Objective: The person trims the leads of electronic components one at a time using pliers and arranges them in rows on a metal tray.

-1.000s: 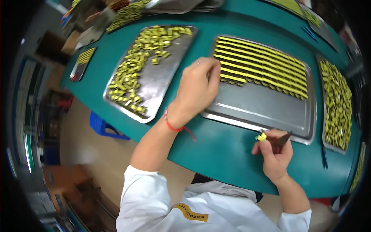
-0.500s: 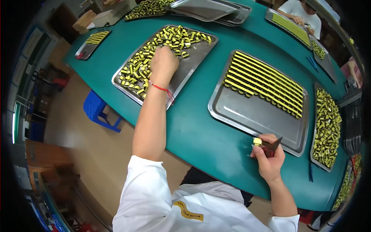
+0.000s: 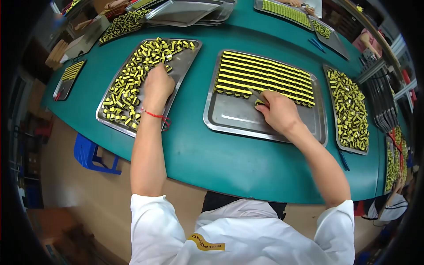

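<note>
My left hand [image 3: 158, 86] is closed, knuckles up, over the right side of a metal tray [image 3: 180, 75] of loose yellow-and-black block-shaped parts [image 3: 126, 90]. Its fingertips are hidden, so I cannot tell what they pinch. My right hand [image 3: 279, 111] reaches over a second metal tray [image 3: 229, 115], gripping a tool with a dark pointed blade [image 3: 255, 94]. A small yellow-and-black part [image 3: 259, 102] shows at its fingertips, just below the front row. Similar parts stand in straight rows [image 3: 265, 73] across the far half of that tray.
On the right is a tray of loose parts [image 3: 349, 110], with blue tweezers [image 3: 344, 160] near it. Stacked metal trays [image 3: 183, 12] lie at the back. A small tray [image 3: 69, 79] sits far left. Across the green table [image 3: 212, 163], another person's hands [image 3: 291, 2] are at a tray.
My right hand has moved from the table's front edge up and left over the tray of rows, carrying the tool and part. My left hand stays among the loose parts. The camera view has shifted.
</note>
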{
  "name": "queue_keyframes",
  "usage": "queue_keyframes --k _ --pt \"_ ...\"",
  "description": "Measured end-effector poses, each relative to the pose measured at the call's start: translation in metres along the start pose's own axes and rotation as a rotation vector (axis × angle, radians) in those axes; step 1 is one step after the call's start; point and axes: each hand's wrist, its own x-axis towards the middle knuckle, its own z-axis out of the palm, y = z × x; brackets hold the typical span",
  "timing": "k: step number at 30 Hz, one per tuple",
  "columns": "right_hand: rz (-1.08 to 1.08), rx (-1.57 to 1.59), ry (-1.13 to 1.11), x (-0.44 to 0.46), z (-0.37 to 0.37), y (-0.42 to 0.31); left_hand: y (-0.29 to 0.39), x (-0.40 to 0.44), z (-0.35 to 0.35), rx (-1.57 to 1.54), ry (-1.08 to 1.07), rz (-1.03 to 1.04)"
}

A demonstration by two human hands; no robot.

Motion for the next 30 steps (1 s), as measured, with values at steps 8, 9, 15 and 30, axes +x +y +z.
queue_keyframes --k 8,9,15,30 --pt "0.177 0.017 -0.003 0.014 0.011 -0.009 0.010 0.001 -0.001 -0.364 0.236 0.212" --pt "0.147 0.002 0.023 0.015 0.013 -0.008 0.019 -0.004 -0.006 -0.544 0.256 0.226" --pt "0.111 0.032 0.070 0.008 0.013 -0.001 0.082 -0.053 -0.008 -1.146 -0.120 0.308" --pt "0.265 1.751 -0.409 -0.102 -0.022 0.005 0.137 -0.143 0.011 -1.402 -0.791 0.171"
